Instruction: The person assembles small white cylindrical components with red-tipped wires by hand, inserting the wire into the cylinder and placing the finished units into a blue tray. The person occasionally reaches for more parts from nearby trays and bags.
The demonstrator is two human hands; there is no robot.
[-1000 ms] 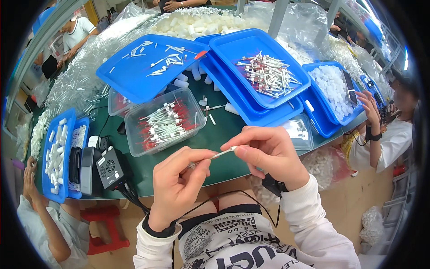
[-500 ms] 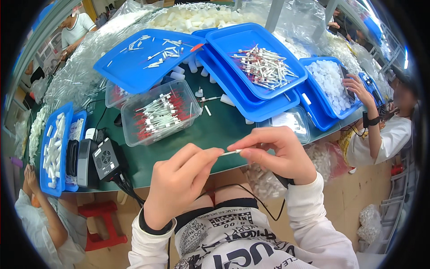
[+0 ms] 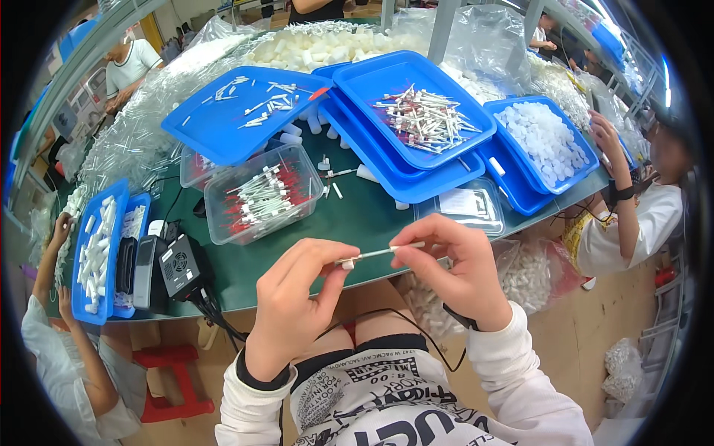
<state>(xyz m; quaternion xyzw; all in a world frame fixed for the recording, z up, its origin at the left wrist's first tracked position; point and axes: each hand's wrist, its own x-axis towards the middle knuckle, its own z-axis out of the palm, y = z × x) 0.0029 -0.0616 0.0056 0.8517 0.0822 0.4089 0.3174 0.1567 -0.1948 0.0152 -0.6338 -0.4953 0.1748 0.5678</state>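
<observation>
A thin white stick (image 3: 375,253) with a small white collar at its left end spans between my hands, above the table's near edge. My left hand (image 3: 301,297) pinches the collar end between thumb and fingertips. With thumb and forefinger, my right hand (image 3: 454,271) grips the stick near its other end, and a short tip shows beyond the fingers. Past my left hand stands a clear plastic tub (image 3: 236,235) of similar white sticks with thin red ends. More such sticks lie heaped in a blue tray (image 3: 364,78) farther back.
Another blue tray (image 3: 216,137) rests tilted above a second clear tub. White discs fill a blue tray (image 3: 587,167) at right, beside a co-worker's hand (image 3: 608,141). A black box (image 3: 182,267) with cables and a blue tray of white cylinders (image 3: 95,253) stand at left.
My hands have moved apart, so more of the stick and its white collar now show. At right, the co-worker's hand has moved away from the disc tray, taking a dark flat object out of view.
</observation>
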